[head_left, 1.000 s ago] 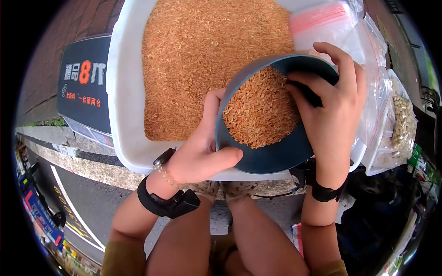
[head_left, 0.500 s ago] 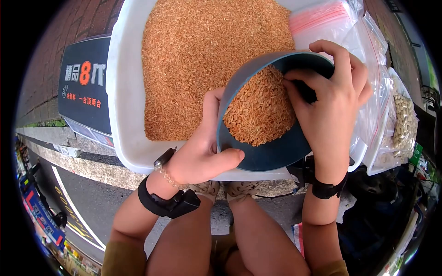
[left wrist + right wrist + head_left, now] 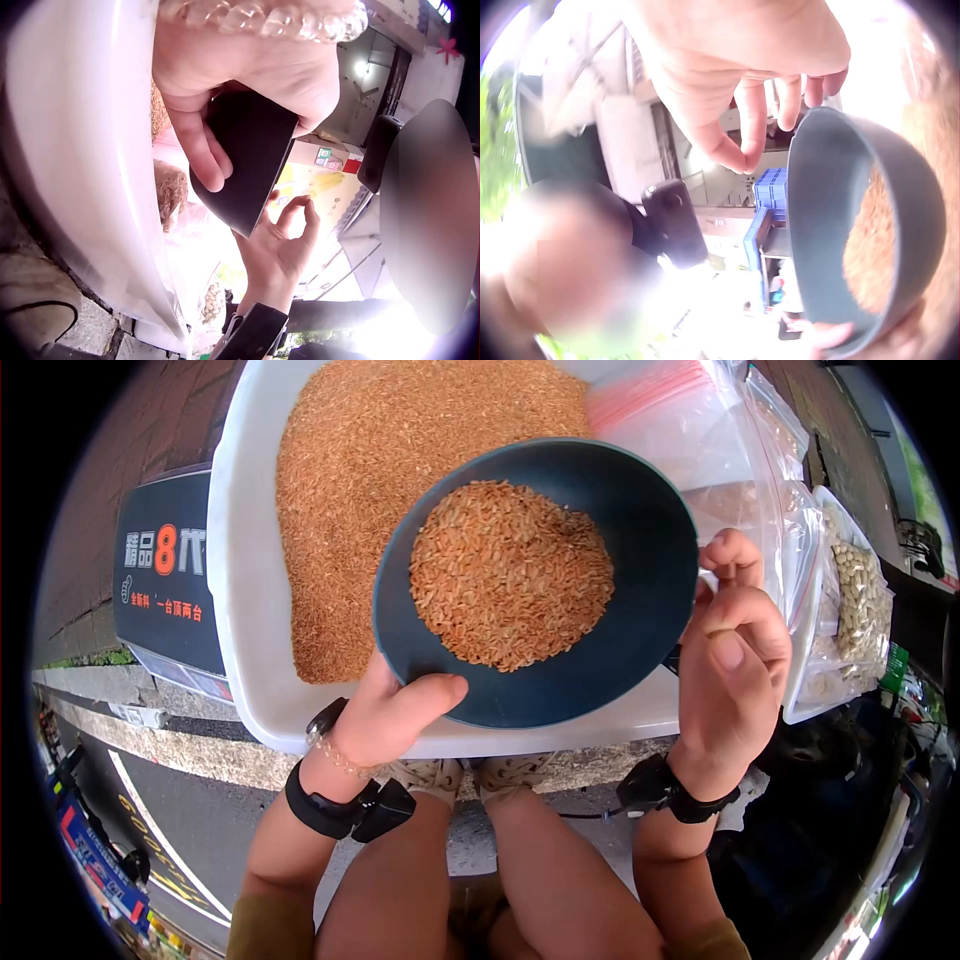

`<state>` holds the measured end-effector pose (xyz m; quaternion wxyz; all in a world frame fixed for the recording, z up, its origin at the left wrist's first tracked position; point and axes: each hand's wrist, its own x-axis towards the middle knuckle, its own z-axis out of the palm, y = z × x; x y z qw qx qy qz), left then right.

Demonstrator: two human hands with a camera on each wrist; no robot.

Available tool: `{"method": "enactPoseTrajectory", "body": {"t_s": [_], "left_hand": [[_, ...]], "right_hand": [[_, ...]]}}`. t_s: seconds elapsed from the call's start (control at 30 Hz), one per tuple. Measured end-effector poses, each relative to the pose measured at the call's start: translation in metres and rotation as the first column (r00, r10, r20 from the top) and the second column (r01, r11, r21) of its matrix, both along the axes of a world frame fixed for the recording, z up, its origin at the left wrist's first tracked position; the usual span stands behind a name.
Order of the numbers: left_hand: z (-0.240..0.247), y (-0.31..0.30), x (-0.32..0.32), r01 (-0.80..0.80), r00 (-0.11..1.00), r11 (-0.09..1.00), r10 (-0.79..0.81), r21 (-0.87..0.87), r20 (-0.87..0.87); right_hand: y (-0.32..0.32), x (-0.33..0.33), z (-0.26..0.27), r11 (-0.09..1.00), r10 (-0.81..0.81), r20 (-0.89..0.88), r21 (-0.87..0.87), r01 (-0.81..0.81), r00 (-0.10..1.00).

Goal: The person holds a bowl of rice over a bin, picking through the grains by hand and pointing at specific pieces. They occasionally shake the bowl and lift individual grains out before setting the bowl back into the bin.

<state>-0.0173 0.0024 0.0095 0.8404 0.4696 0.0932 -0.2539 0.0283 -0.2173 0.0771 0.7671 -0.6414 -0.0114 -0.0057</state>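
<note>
A dark blue-green bowl (image 3: pixel 640 610) holds a heap of reddish-brown, rice-like grains (image 3: pixel 510 575). My left hand (image 3: pixel 385 720) grips the bowl at its lower left, thumb over the rim and fingers beneath, as the left wrist view shows. Beside the bowl's right rim is my right hand (image 3: pixel 735 660), palm turned up. Its thumb and index fingertips meet in a pinch and the other fingers curl; I cannot tell whether a grain is between the tips. In the right wrist view the bowl (image 3: pixel 922 195) stands right by those fingers.
Under the bowl is a white tub (image 3: pixel 250 590) with a large heap of the same grains (image 3: pixel 350 490). Clear zip bags (image 3: pixel 660 420) lie at its upper right. Farther right sits a tray of bagged pale pieces (image 3: pixel 860 590). A black printed box (image 3: pixel 165 570) stands left.
My right hand has come out of the bowl to its right side and turned palm up. The bowl has tipped level and shifted left, and its grains have spread.
</note>
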Motion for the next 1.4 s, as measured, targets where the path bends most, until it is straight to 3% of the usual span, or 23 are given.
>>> {"method": "enactPoseTrajectory", "body": {"t_s": [0.03, 0.1, 0.37, 0.43, 0.57, 0.63, 0.67, 0.7, 0.77, 0.93, 1.03, 1.07, 1.17, 1.2, 1.27, 1.4], "left_hand": [[-0.002, 0.001, -0.002, 0.01, 1.0, 1.0, -0.01, -0.02, 0.007], [-0.004, 0.004, -0.006, -0.044, 0.996, 0.998, 0.047, 0.045, -0.082], [-0.001, 0.001, -0.004, -0.1, 0.991, 0.99, 0.107, 0.095, -0.075], [-0.006, 0.003, -0.005, -0.111, 0.99, 0.993, 0.115, 0.049, -0.086], [-0.003, -0.001, -0.003, -0.13, 0.989, 0.99, 0.133, 0.049, -0.069], [-0.005, 0.001, -0.004, -0.107, 0.992, 0.994, 0.109, 0.037, -0.066], [-0.004, 0.002, -0.004, -0.11, 0.992, 0.993, 0.113, 0.051, -0.063], [-0.003, 0.002, -0.004, -0.102, 0.992, 0.994, 0.105, 0.048, -0.076], [-0.001, 0.002, -0.003, -0.092, 0.992, 0.994, 0.096, 0.056, -0.078], [-0.002, 0.003, -0.003, -0.119, 0.993, 0.992, 0.118, -0.052, -0.012], [0.0, 0.001, 0.0, -0.125, 0.992, 0.99, 0.126, -0.07, 0.012], [0.002, -0.001, 0.0, -0.131, 0.99, 0.991, 0.133, -0.036, 0.041], [0.002, -0.005, 0.004, -0.136, 0.989, 0.991, 0.134, 0.02, 0.064], [0.001, -0.008, 0.009, -0.116, 0.993, 0.993, 0.117, 0.021, -0.014], [0.001, -0.011, 0.018, -0.079, 0.983, 0.997, 0.08, 0.017, -0.167], [0.0, -0.015, 0.022, -0.112, 0.973, 0.985, 0.135, 0.129, -0.188]], "right_hand": [[-0.004, 0.0, -0.005, 0.983, 0.047, 0.005, 0.177, -0.047, 0.999], [-0.01, -0.005, -0.006, 0.951, 0.134, -0.108, 0.292, -0.097, 0.985], [-0.011, -0.013, -0.009, 0.93, 0.091, -0.22, 0.368, -0.004, 0.971], [-0.012, -0.014, -0.01, 0.853, 0.118, -0.203, 0.522, 0.005, 0.972], [-0.01, -0.015, -0.007, 0.856, 0.11, -0.203, 0.517, 0.011, 0.973], [-0.005, -0.016, -0.002, 0.927, 0.076, -0.179, 0.375, -0.003, 0.981], [-0.004, -0.016, -0.003, 0.984, 0.019, -0.121, 0.177, 0.002, 0.992], [-0.002, -0.015, -0.003, 0.982, 0.023, -0.118, 0.191, 0.0, 0.993], [0.003, -0.013, -0.003, 0.954, -0.106, 0.075, -0.273, 0.123, 0.991], [0.004, -0.015, -0.014, 0.903, -0.17, 0.224, -0.356, 0.243, 0.96], [0.019, -0.011, -0.021, 0.952, -0.207, 0.126, -0.202, 0.229, 0.97], [0.019, -0.012, -0.028, 0.967, -0.094, 0.08, -0.232, 0.11, 0.992], [0.044, -0.018, -0.039, 0.995, -0.014, -0.202, 0.094, 0.034, 0.979], [0.048, -0.022, -0.051, 0.994, -0.013, -0.203, 0.102, 0.035, 0.979], [0.053, -0.028, -0.077, 0.971, 0.078, -0.373, 0.239, 0.015, 0.925], [0.056, -0.023, -0.076, 0.928, 0.15, -0.546, 0.367, 0.073, 0.824]]}}
